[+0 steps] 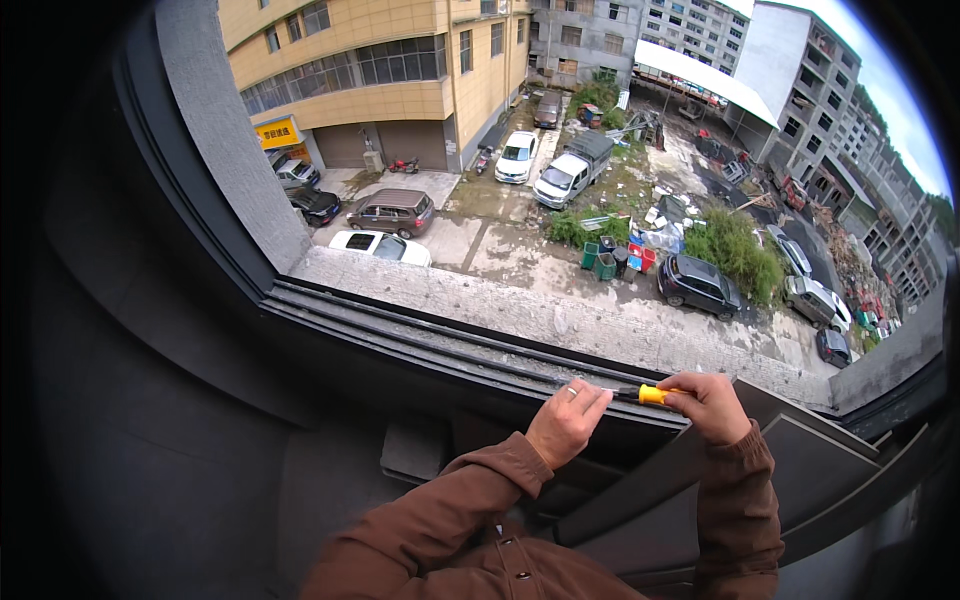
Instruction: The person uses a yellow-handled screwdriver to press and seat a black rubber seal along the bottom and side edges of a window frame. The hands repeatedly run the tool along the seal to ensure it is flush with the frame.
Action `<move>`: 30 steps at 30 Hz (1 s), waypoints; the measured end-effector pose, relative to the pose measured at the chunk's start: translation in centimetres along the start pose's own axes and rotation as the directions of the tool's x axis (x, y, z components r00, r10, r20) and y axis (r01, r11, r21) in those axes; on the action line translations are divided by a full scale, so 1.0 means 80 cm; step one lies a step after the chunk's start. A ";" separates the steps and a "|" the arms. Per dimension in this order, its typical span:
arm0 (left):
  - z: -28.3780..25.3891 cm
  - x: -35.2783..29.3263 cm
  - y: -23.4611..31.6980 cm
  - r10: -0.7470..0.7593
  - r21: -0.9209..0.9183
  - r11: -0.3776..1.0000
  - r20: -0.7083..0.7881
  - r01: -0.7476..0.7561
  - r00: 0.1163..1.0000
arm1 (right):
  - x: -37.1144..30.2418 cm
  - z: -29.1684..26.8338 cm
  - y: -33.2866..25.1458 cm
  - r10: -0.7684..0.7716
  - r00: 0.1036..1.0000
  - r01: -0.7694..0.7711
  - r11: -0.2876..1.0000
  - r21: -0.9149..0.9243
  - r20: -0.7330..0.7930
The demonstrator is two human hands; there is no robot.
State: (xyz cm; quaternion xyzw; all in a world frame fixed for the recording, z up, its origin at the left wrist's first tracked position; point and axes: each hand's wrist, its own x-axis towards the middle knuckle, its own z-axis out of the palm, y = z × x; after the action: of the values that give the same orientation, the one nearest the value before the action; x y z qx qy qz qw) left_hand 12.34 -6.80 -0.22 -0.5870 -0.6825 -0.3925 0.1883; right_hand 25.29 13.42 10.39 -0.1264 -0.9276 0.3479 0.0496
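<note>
A screwdriver (652,395) with a yellow and black handle lies level above the window track (480,361). My right hand (714,408) grips the handle's right end between thumb and fingers. From the left, my left hand (568,428), with a ring on one finger, is closed in a pinch at the end of the thin shaft. Whether its fingertips also hold something small there, I cannot tell. Both hands are over the inner edge of the dark metal window frame (350,335), whose grooved track looks dusty.
A rough concrete ledge (530,310) lies beyond the track, with a drop to a yard of parked cars and bins. A grey wall pier (235,130) bounds the opening at left. Dark panels (815,465) stand close at right, below my right forearm.
</note>
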 end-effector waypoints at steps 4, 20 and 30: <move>0.023 -0.011 0.058 0.088 -0.095 0.992 0.049 -0.083 0.995 | -0.034 -0.041 -0.047 -0.208 0.977 0.162 0.863 -0.479 -0.043; -0.062 -0.049 -0.068 -0.181 0.201 0.965 0.055 0.167 0.982 | 0.028 0.071 0.047 0.266 0.948 -0.307 0.911 0.277 0.176; -0.093 -0.058 -0.054 -0.129 0.076 0.990 0.098 0.122 0.987 | 0.006 0.129 -0.028 -0.328 0.908 0.339 0.941 -0.004 -0.262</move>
State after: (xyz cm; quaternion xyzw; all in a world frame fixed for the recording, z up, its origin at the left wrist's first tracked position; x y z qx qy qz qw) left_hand 7.87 -15.46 -0.31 -0.5552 -0.7403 -0.3488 0.1481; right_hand 22.55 5.38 4.13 -0.0092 -0.9136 0.3341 0.2314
